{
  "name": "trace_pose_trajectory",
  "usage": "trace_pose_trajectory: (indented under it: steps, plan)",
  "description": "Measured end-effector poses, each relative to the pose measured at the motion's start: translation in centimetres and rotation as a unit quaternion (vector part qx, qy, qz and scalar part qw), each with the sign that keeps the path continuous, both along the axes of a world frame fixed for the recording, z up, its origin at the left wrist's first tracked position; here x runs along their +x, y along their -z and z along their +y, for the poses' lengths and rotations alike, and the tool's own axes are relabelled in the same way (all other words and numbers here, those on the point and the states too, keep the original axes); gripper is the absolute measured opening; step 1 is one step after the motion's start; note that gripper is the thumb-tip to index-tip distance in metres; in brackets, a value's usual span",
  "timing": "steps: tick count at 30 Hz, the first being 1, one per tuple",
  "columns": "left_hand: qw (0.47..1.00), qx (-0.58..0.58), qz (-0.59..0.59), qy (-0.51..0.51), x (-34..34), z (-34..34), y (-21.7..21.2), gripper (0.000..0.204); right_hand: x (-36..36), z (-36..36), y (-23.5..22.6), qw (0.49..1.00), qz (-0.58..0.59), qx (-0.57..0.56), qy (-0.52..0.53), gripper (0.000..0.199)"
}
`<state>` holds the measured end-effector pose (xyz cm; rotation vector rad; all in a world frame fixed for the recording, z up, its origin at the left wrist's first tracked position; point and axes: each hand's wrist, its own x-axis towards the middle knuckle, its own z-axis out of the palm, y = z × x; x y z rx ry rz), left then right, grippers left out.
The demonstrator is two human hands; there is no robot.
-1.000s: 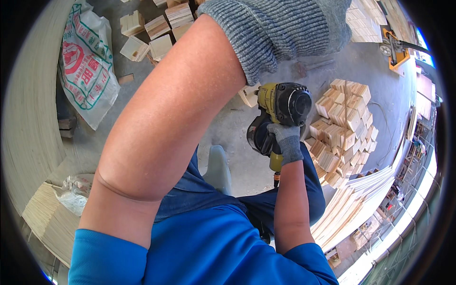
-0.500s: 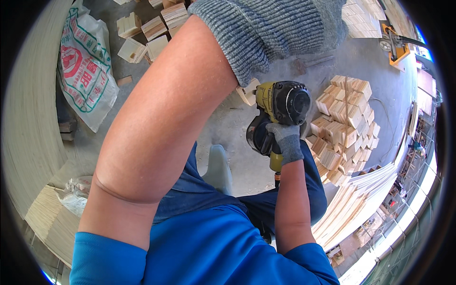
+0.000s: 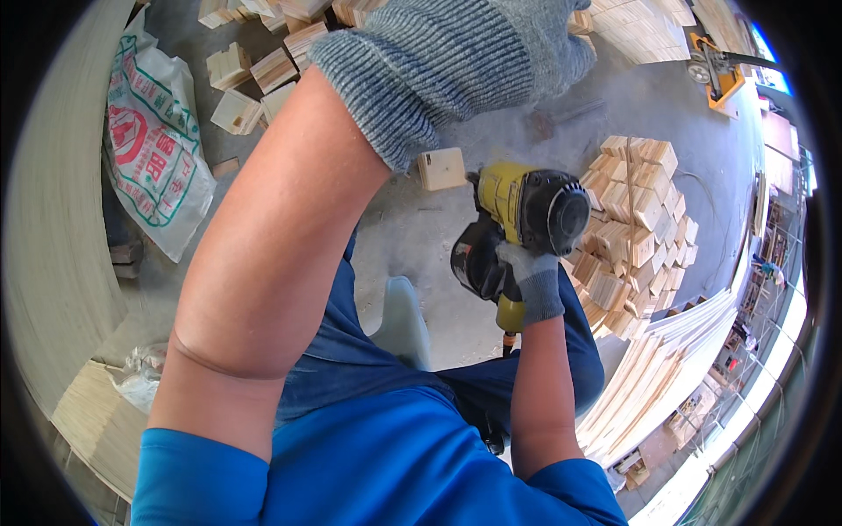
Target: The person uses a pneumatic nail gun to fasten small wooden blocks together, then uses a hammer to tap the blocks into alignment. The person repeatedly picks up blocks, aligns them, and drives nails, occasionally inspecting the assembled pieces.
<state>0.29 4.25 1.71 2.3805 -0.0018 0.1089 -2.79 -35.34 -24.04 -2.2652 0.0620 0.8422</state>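
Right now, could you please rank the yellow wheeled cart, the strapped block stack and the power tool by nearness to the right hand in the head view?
1. Power tool: gripped in the right hand.
2. Strapped block stack: on the floor, to the right.
3. Yellow wheeled cart: toward the upper right.

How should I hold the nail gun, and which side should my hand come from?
Probably by the handle, from your near right side, where your right hand grips the nail gun. The handle is narrower than the bulky black head beyond it, while the round drum bulges out on the left and would likely get in the way.
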Motion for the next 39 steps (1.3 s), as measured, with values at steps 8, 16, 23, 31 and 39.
trace_pose_trajectory:
  steps: [8, 16, 23, 31, 39]
  plan:
    - [0.999, 0.025, -0.029, -0.032, -2.5, 0.5, -0.7, 0.038, -3.6, 0.2, 0.4, 0.998, -0.035, -0.017, -0.048, 0.039]
    - [1.0, -0.01, 0.013, -0.02, 0.7, -2.3, 0.2, 0.042, -7.0, -5.8, 5.3, 0.977, 0.025, -0.193, -0.091, 0.029]
    - [1.0, 0.012, -0.025, 0.005, 0.5, -3.4, 1.7, 0.044, -8.4, -6.3, 8.2, 0.987, 0.017, -0.14, -0.083, 0.025]
    - [0.992, 0.126, -0.029, 0.0, 1.6, -3.9, 6.3, 0.056, -7.6, -5.7, 10.3, 0.974, 0.035, -0.197, -0.106, 0.029]
    - [0.99, 0.14, -0.026, 0.008, 1.0, -4.9, 7.2, 0.052, -6.3, -1.7, 4.3, 0.956, 0.101, -0.257, -0.102, 0.032]
